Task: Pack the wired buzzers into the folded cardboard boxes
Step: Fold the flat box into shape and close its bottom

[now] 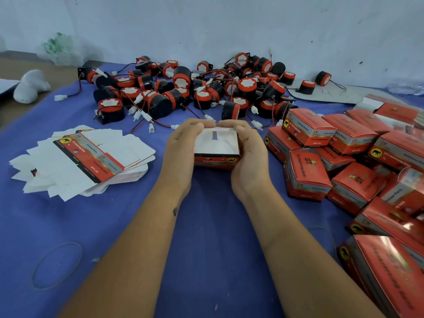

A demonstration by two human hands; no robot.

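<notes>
Blue cloth covers the table nearest the camera. Closed red printed cardboard boxes pile at right, black-and-red wired buzzers heap by the wall, and flat unfolded cartons stack at left. Between them, an open red folded box sits, gripped by left hand and right hand, fingers curled over its far rim.

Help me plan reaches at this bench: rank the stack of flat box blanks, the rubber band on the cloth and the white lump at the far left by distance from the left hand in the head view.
From the left hand:
1. Stack of flat box blanks, just to its left.
2. Rubber band, near left of the cloth.
3. White lump, far left corner.
</notes>
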